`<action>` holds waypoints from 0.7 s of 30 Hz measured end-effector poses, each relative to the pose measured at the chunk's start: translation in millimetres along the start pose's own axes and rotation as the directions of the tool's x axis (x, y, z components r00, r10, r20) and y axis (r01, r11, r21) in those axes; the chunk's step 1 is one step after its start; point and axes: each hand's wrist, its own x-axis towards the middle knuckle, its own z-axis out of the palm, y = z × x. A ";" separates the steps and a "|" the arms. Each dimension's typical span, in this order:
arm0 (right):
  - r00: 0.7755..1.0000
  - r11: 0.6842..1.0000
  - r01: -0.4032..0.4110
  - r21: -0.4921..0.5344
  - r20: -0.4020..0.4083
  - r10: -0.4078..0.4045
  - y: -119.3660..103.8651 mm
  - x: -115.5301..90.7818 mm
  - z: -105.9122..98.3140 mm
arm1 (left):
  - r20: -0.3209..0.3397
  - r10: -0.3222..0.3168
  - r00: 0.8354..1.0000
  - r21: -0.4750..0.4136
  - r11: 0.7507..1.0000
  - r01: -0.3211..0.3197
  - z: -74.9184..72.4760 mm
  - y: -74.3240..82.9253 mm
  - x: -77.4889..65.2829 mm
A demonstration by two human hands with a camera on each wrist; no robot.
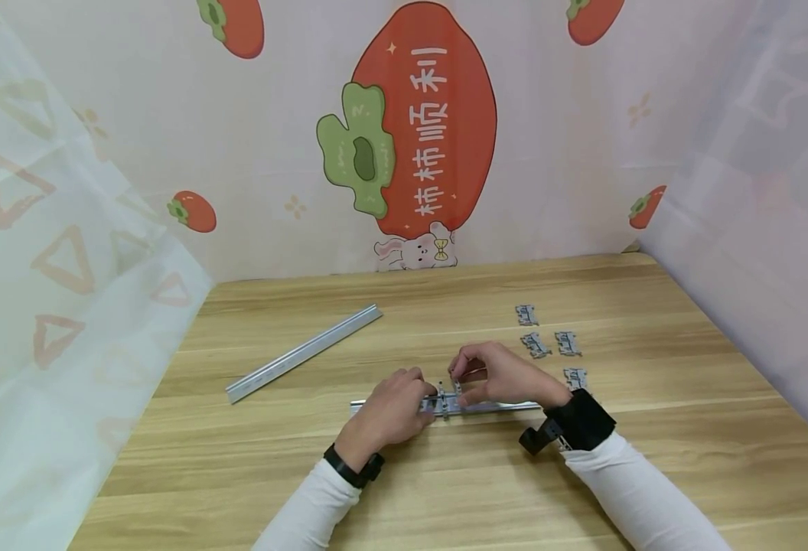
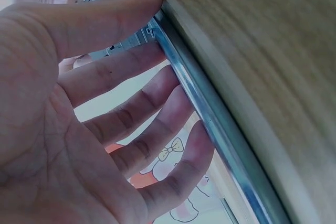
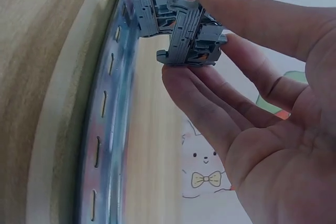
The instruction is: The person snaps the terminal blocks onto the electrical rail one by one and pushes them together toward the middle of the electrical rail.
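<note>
pinching grey block [image 3: 193,38], right hand [image 1: 503,373], left hand [image 1: 392,405] curled, seemingly holding rail [image 3: 107,121]

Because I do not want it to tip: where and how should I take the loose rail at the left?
Probably near the middle of the loose rail, from above, pinching across its two long edges: it is long and narrow, lies slanting on the table, and no other thing covers it.

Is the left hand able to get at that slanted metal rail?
Probably yes: nothing visible stands between the left hand and the slanted metal rail, though that hand holds the other rail.
</note>
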 end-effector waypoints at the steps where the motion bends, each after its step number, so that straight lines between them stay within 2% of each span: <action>1: 1.000 1.000 -0.001 -0.005 0.001 0.001 -0.3 0.0 0.6 | 0.001 0.000 1.000 -0.001 1.000 0.000 -0.1 0.0 -0.1; 12: 1.000 0.995 -0.029 -0.094 0.001 0.029 1.9 0.4 6.2 | -0.001 0.002 1.000 -0.009 1.000 -0.002 -0.1 1.0 -1.1; 21: 1.000 0.982 -0.007 -0.188 0.008 0.009 3.0 1.6 8.4 | -0.011 0.006 1.000 -0.005 1.000 -0.006 0.6 0.4 0.0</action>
